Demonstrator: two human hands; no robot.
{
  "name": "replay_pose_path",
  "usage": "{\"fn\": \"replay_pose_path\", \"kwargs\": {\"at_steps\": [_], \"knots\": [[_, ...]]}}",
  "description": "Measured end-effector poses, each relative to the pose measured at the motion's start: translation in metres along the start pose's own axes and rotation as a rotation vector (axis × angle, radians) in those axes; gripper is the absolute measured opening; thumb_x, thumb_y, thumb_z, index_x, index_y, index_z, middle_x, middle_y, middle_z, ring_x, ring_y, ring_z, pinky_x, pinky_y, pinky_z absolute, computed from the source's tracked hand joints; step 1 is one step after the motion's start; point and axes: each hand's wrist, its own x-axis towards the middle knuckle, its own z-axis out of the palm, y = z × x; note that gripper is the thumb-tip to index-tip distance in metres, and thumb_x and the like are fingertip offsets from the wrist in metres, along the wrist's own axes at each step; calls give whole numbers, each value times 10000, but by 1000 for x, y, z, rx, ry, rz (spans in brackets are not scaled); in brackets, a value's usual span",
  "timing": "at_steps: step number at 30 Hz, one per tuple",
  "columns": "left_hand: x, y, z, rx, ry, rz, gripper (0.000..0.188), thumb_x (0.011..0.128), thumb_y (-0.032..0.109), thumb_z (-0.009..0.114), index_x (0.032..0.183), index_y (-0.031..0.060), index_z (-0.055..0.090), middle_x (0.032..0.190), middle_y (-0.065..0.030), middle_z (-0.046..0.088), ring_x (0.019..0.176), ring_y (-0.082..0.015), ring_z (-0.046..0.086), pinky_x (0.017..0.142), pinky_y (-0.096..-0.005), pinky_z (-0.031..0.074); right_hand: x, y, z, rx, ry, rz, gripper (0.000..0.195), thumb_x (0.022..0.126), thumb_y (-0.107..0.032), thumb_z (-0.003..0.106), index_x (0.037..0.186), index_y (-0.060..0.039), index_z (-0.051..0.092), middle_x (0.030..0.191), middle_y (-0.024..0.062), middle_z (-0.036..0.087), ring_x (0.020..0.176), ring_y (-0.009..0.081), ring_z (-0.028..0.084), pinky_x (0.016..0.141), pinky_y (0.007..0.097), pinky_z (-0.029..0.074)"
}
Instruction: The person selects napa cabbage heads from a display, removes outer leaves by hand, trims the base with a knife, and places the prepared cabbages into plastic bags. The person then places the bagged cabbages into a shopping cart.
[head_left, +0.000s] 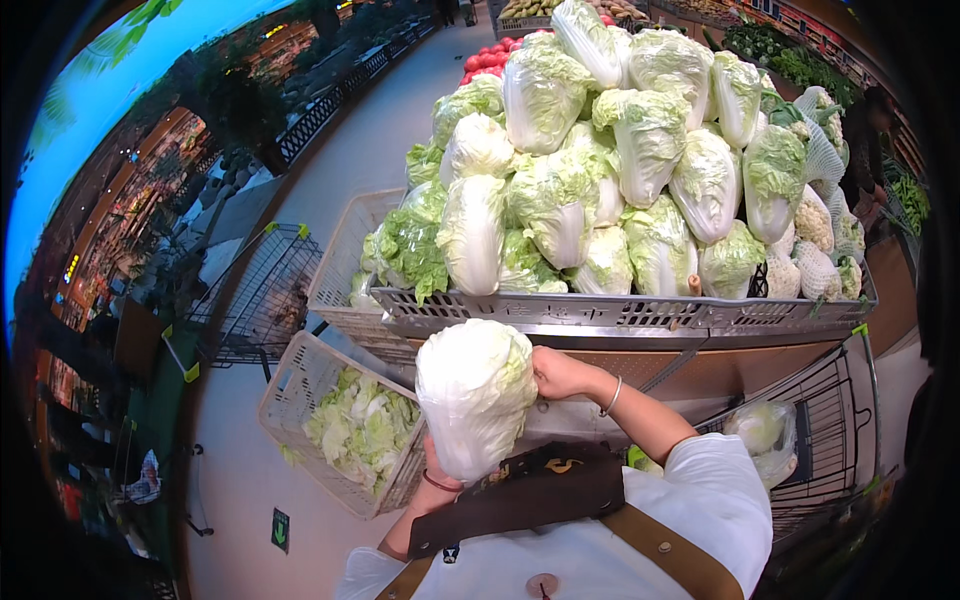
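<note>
A plastic-wrapped napa cabbage (474, 390) is held up before my chest, its leafy head away from me and its white base towards me. My left hand (441, 459) supports it low on the left side, with most of the fingers hidden behind the cabbage. At its upper right side, my right hand (559, 373) has curled fingers against the leaves. Beyond it rises a heap of wrapped napa cabbages (555, 202) in a grey plastic crate (540, 309) on the display stand. Below to the left, a pale plastic crate (300, 375) holds loose cabbage leaves (364, 427).
Netted cauliflowers (816, 270) lie at the heap's right end, and red tomatoes (487, 58) behind it. A shopping cart (817, 435) with a bagged vegetable (761, 435) stands close on my right. Another cart (262, 285) is on the left. A person (866, 157) stands at far right.
</note>
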Motion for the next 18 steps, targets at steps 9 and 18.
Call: {"fn": "replay_pose_path", "kwargs": {"at_steps": [9,18], "knots": [[31,-8,2,26,-70,-191,992,765,712,563,1507,146,228,1442,-195,402,1159,-436,555,689,-593,592,8,44,-7,-268,15,-19,556,814,-250,708,1310,-64,539,1361,167,517,1224,320,494,1080,432,320],[92,16,26,48,-151,43,978,769,714,556,1498,138,249,1423,-194,426,1145,-435,564,683,-597,589,-75,45,9,813,702,256,388,1025,-297,459,1323,-49,488,1223,108,598,1088,187,607,893,322,513]]}}
